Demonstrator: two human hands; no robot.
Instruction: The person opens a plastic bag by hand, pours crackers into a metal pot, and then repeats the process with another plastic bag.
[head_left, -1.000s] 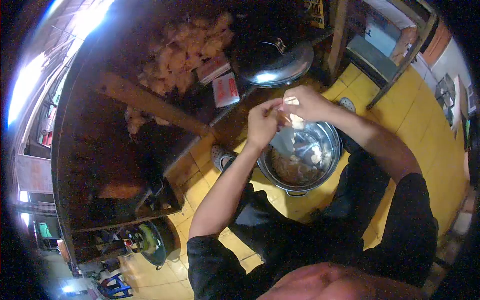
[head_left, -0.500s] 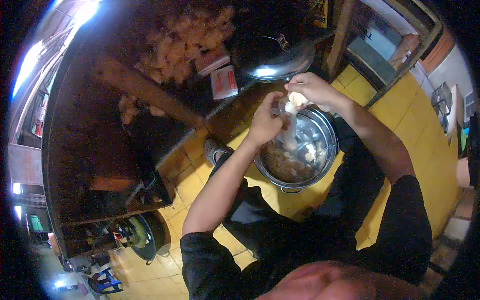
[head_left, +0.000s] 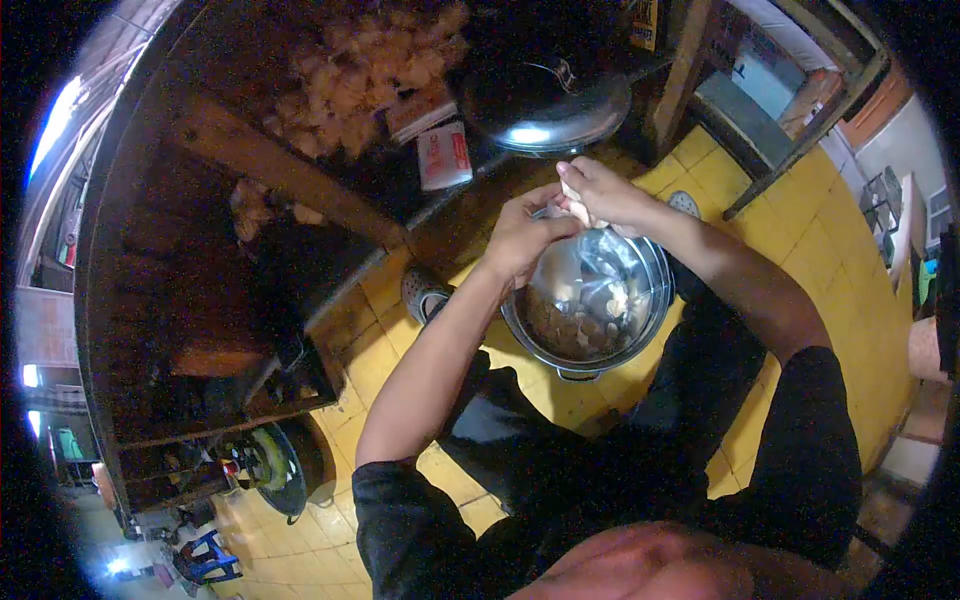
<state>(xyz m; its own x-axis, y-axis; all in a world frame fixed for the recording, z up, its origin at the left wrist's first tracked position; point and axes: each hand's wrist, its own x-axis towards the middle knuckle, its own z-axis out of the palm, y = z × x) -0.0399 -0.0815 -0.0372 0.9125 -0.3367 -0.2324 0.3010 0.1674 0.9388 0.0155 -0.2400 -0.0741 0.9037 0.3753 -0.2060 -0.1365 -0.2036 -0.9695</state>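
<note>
My left hand [head_left: 525,237] and my right hand [head_left: 607,200] meet above the far rim of a shiny metal pot [head_left: 577,374]. Both are closed, with fingertips at a pale, cream-coloured piece [head_left: 577,210] whose kind I cannot make out. Something whitish and translucent shows beside my left fingers, partly hidden by them. Inside the pot lie brownish pieces [head_left: 565,330] toward the left and a few pale bits [head_left: 618,298] toward the right. The pot stands on the floor between my legs.
A dark wooden shelf unit [head_left: 270,150] holds a heap of brownish pieces [head_left: 380,70], a white-and-red packet [head_left: 444,156] and a large lidded pan [head_left: 545,110]. Another dark pan [head_left: 290,470] stands at lower left. Yellow tiles [head_left: 800,260] cover the floor; a blue stool [head_left: 208,560] is beyond.
My hands have come closer together at the pale piece, and my left hand has shifted slightly left. The translucent strip hanging from my left hand into the pot no longer shows there.
</note>
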